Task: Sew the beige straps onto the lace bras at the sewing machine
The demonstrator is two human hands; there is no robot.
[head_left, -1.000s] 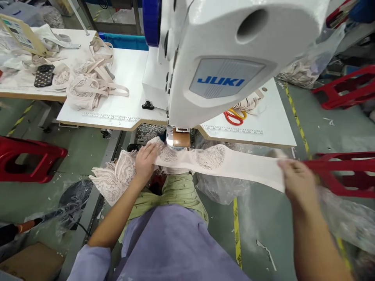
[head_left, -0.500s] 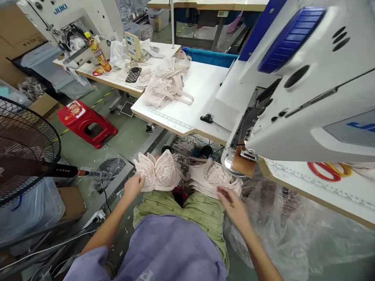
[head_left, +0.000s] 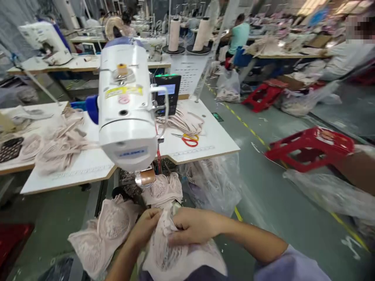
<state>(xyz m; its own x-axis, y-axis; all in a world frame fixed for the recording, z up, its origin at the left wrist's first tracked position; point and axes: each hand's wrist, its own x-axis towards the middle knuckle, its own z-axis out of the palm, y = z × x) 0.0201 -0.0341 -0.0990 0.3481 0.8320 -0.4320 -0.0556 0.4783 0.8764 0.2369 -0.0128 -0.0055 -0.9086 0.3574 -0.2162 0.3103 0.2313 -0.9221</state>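
1. Above the person's lap, a pale lace bra [head_left: 168, 251] was held between both hands, its lower part spread toward the person's body.
2. The left hand [head_left: 146, 226] had a narrow grip, its fingers closed on the upper edge of that bra.
3. The right hand [head_left: 195, 226] also gripped the bra, with thumb and fingers pinching a gathered fold just beside the left hand.
4. To the left of the hands lay a second bra [head_left: 113, 222], cups facing up, partly behind the left forearm.
5. Just beyond the hands, a third bra [head_left: 164, 189] lay near the brown-and-metal end of the white sewing machine [head_left: 125, 136].
6. On the tabletop [head_left: 219, 146], right of the machine, rested red and yellow scissors [head_left: 190, 140], near a stack of pale fabric [head_left: 184, 121] and a small screen [head_left: 166, 91].
7. Left of the machine sat a heap of pale garments [head_left: 60, 146], with a dark dotted phone [head_left: 11, 149] beside it.
8. Below the tabletop's right side hung a clear plastic bag [head_left: 218, 183]; a red stool [head_left: 310, 148] stood on the floor further right.
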